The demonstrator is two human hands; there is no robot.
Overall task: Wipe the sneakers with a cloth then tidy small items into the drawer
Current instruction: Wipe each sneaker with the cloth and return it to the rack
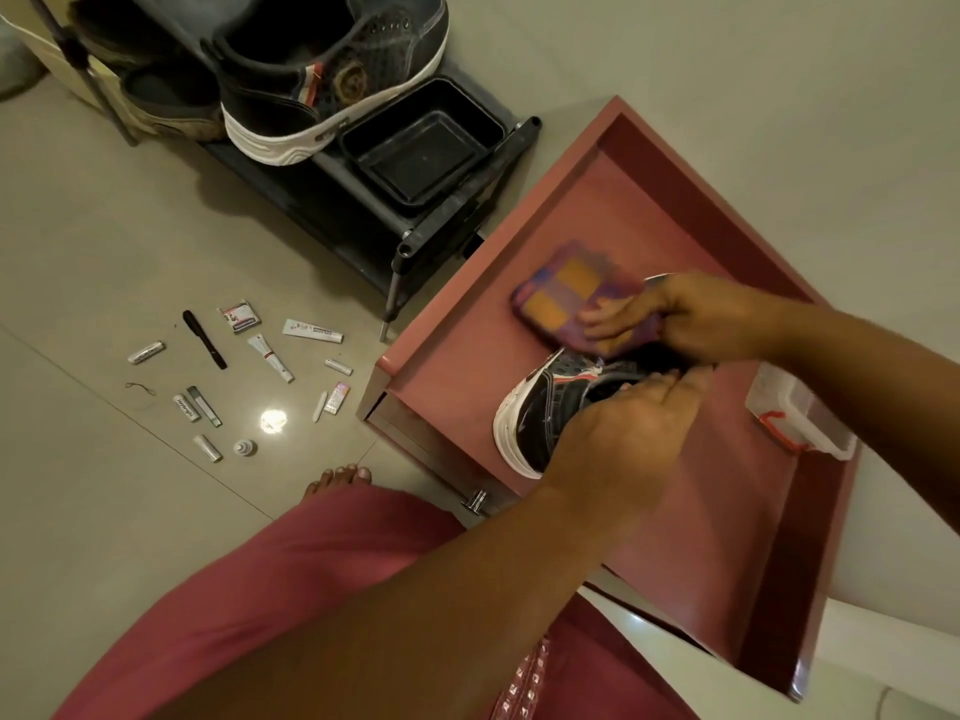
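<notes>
A black sneaker [545, 402] with a white sole is held over the open red drawer [467, 324]. My left hand [623, 433] grips its top from the near side. My right hand [691, 317] presses a purple and orange checked cloth [566, 291] against the shoe's far side; the cloth is blurred. A second dark sneaker [322, 70] with a white sole rests on the black shoe rack [447, 226]. Several small items lie scattered on the floor to the left: tubes [270, 358], a black pen [204, 338], a packet [239, 317] and batteries [147, 352].
A clear plastic box [800, 413] with a red clasp sits inside the drawer at right. An empty black tray [421, 142] stands on the rack. More dark shoes [156, 96] lie at the rack's left. My bare foot [337, 478] and red trouser leg are beside the drawer front.
</notes>
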